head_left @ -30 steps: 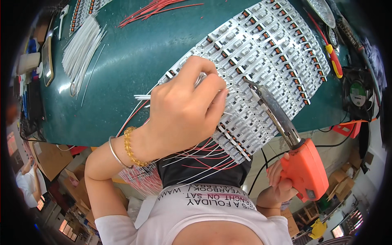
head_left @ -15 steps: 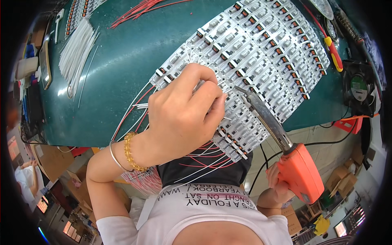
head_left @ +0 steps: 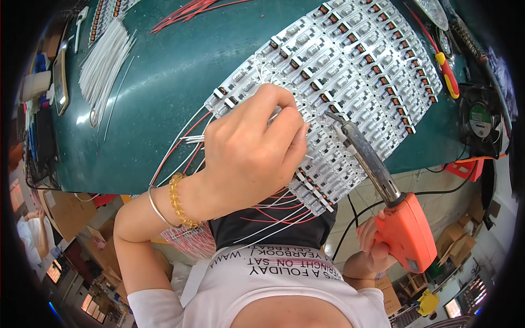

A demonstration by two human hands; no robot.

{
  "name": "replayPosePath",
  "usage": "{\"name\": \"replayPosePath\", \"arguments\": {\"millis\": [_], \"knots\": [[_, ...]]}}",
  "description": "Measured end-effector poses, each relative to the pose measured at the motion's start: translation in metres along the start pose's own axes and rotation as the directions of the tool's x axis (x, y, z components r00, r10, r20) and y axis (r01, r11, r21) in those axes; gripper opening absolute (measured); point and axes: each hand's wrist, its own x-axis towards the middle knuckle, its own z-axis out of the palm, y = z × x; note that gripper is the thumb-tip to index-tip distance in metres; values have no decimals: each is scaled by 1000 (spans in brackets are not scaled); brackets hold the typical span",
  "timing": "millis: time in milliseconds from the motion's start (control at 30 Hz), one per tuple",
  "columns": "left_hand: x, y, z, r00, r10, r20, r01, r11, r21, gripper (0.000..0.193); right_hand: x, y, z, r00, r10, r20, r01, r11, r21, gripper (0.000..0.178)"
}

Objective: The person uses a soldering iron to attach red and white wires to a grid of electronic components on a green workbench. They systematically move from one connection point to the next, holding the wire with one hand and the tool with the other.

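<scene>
A large panel of joined white circuit boards (head_left: 355,76) with small black-and-orange parts lies slanted across the table, its near end overhanging the edge. My left hand (head_left: 254,145) is closed over the panel's left part. A few short white wires (head_left: 192,139) stick out from behind it, and thumb and fingertips pinch together near the boards. My right hand (head_left: 377,246) grips the orange handle of a soldering iron (head_left: 413,232). Its dark tip points at the boards, just right of my left fingertips; whether it touches cannot be made out. Red and white wires (head_left: 279,216) trail off the panel's near side.
On the green table (head_left: 158,93) lie a bundle of white wires (head_left: 104,68), red wires (head_left: 186,13) and a phone (head_left: 60,82). At right are a red-and-yellow screwdriver (head_left: 447,76) and a black fan (head_left: 479,120). A black cable (head_left: 437,190) hangs below the table edge.
The soldering iron's tip has shifted slightly right, and my left hand has moved slightly right with the wires. The panel has shifted a little too.
</scene>
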Motion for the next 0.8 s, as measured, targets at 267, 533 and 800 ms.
{"name": "replayPosePath", "arguments": {"millis": [267, 533, 800], "knots": [[0, 0, -5, 1000, -3, 14, 3, 999, -43, 13, 8, -8, 14, 998, 67, -18, -62, 981, 184, 70], [1, 1, -16, 993, -75, 87, 95, 959, -265, 10, 10, -15, 6, 994, 96, 60, -104, 982, 160, 72], [-3, 13, 6, 1000, -30, 4, 30, 999, -11, 13, -17, 7, -11, 998, 50, -45, -46, 996, 76, 70]]}}
